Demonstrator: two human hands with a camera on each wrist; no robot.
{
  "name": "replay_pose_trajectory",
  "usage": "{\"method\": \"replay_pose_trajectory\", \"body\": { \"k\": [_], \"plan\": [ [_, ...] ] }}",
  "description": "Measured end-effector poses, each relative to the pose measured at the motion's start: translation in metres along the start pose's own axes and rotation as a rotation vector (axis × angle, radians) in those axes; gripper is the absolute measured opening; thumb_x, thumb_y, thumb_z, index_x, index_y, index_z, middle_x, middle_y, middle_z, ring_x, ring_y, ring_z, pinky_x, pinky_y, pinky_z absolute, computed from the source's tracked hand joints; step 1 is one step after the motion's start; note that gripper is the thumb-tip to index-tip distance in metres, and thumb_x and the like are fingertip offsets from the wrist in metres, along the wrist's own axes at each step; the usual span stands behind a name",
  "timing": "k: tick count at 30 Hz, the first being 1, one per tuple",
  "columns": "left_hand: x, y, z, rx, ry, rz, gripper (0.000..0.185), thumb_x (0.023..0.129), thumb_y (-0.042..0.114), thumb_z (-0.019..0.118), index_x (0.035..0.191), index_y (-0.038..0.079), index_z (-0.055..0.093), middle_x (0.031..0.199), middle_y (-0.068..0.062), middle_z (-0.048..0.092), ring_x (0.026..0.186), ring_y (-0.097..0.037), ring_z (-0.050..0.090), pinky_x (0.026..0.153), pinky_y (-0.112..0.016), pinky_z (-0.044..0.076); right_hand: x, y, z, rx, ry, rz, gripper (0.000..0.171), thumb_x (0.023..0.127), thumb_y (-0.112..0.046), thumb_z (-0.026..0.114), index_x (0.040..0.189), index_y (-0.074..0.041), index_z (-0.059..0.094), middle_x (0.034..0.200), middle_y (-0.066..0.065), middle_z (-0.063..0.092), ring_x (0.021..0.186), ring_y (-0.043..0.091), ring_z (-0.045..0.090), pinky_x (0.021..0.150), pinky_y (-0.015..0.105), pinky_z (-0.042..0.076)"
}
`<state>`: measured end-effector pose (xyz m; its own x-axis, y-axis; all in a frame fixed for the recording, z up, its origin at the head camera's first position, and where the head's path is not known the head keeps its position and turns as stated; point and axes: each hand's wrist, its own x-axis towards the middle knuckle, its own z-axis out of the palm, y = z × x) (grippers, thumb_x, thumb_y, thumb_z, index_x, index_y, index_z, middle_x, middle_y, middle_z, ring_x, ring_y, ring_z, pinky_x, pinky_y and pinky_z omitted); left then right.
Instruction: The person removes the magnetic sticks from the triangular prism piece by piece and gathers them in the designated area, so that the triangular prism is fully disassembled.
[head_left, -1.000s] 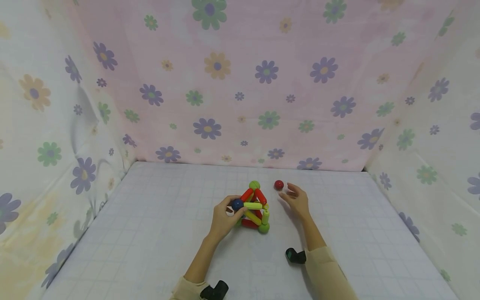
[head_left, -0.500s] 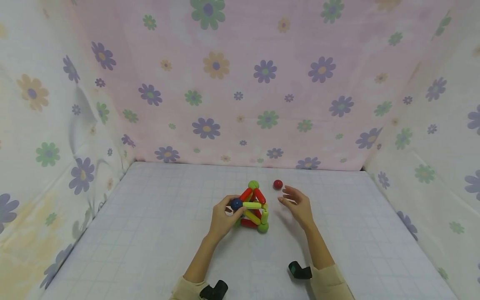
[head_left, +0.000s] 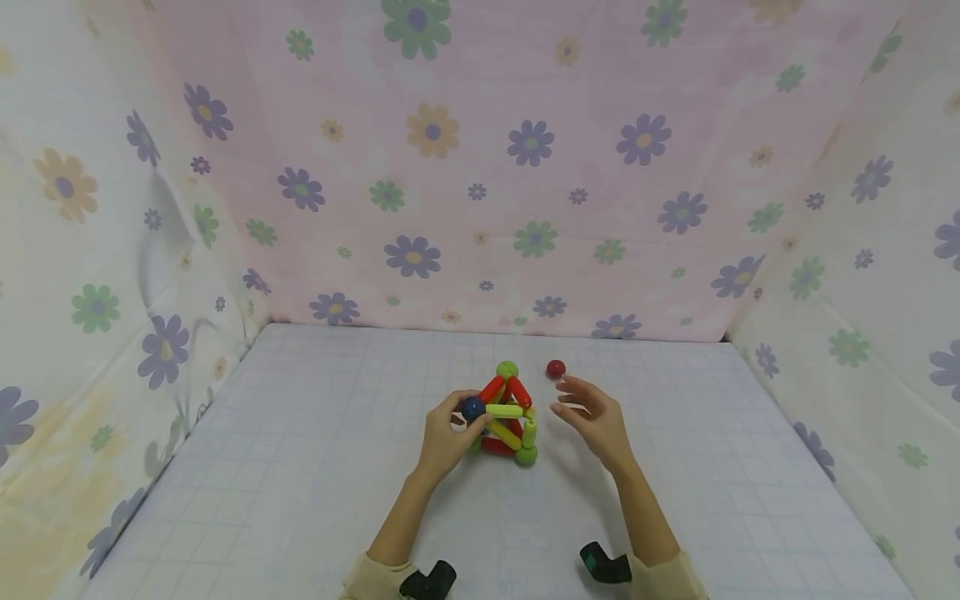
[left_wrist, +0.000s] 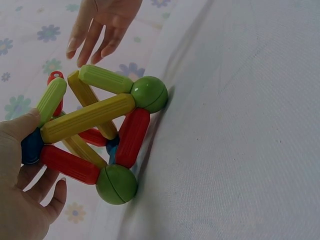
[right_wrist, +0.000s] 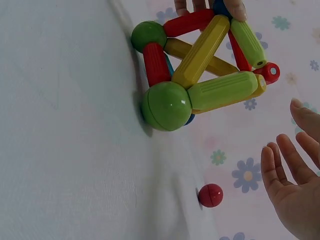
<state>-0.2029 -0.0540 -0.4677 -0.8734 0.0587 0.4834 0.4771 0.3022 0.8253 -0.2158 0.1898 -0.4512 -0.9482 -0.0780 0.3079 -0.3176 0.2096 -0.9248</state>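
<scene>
Grip check: your left hand (head_left: pixel 444 437) pinches the blue ball (head_left: pixel 473 408) on the magnetic rod frame (head_left: pixel 507 414), mid-table. Right hand (head_left: pixel 596 419) is relaxed, holding nothing, w/ the red ball (head_left: pixel 556 368) just beyond. Brace firmly; approach slowly.

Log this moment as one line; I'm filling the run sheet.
left hand: grips rod-and-ball frame at blue ball | right hand: open, beside frame | red ball: loose
</scene>
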Motion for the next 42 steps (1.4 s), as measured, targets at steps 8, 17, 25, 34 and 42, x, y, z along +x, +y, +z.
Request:
{"method": "replay_pose_trajectory", "body": {
  "k": [8, 17, 25, 34, 42],
  "plan": [
    [0.0, -0.001, 0.0, -0.016, 0.01, 0.001, 0.033, 0.08, 0.014, 0.075, 0.109, 0.002, 0.063, 0.094, -0.008, 0.068, 0.081, -0.021, 0.059, 0.067, -0.043, 0.051, -0.011, -0.032, 0.011, -0.001, -0.04, -0.038, 0.044, 0.083, 0.005, 0.066, 0.125, 0.008, 0.053, 0.115, 0.031, 0.058, 0.1, 0.044, 0.057, 0.081, 0.017, 0.049],
    [0.0, -0.001, 0.002, -0.033, 0.012, -0.002, 0.035, 0.079, 0.007, 0.074, 0.11, -0.003, 0.062, 0.096, -0.013, 0.068, 0.08, -0.029, 0.059, 0.066, -0.048, 0.05, -0.018, -0.045, 0.024, 0.029, -0.087, -0.077, 0.039, 0.083, 0.007, 0.064, 0.12, 0.012, 0.054, 0.111, 0.034, 0.058, 0.094, 0.04, 0.058, 0.079, 0.02, 0.051],
    [-0.001, 0.034, -0.007, -0.024, 0.003, 0.0, 0.032, 0.078, -0.002, 0.072, 0.107, -0.011, 0.059, 0.094, -0.021, 0.066, 0.079, -0.033, 0.058, 0.066, -0.05, 0.05, -0.014, -0.019, 0.029, 0.094, -0.109, -0.139, 0.038, 0.083, 0.008, 0.065, 0.12, 0.008, 0.056, 0.114, 0.028, 0.06, 0.093, 0.036, 0.059, 0.078, 0.021, 0.052],
    [0.0, -0.001, 0.002, -0.038, 0.027, 0.018, 0.035, 0.078, 0.007, 0.075, 0.109, -0.003, 0.062, 0.096, -0.013, 0.068, 0.079, -0.028, 0.058, 0.065, -0.048, 0.05, -0.013, -0.014, 0.035, 0.101, -0.1, -0.186, 0.034, 0.082, 0.005, 0.067, 0.115, 0.007, 0.06, 0.111, 0.025, 0.061, 0.09, 0.028, 0.061, 0.076, 0.025, 0.053],
    [-0.001, -0.002, 0.001, -0.028, 0.02, 0.018, 0.033, 0.081, 0.015, 0.074, 0.109, 0.003, 0.063, 0.098, -0.008, 0.068, 0.079, -0.021, 0.058, 0.065, -0.039, 0.051, -0.016, -0.019, 0.04, 0.03, -0.133, -0.217, 0.035, 0.082, 0.007, 0.065, 0.116, 0.006, 0.06, 0.111, 0.025, 0.061, 0.091, 0.031, 0.061, 0.075, 0.027, 0.054]
  ]
}}
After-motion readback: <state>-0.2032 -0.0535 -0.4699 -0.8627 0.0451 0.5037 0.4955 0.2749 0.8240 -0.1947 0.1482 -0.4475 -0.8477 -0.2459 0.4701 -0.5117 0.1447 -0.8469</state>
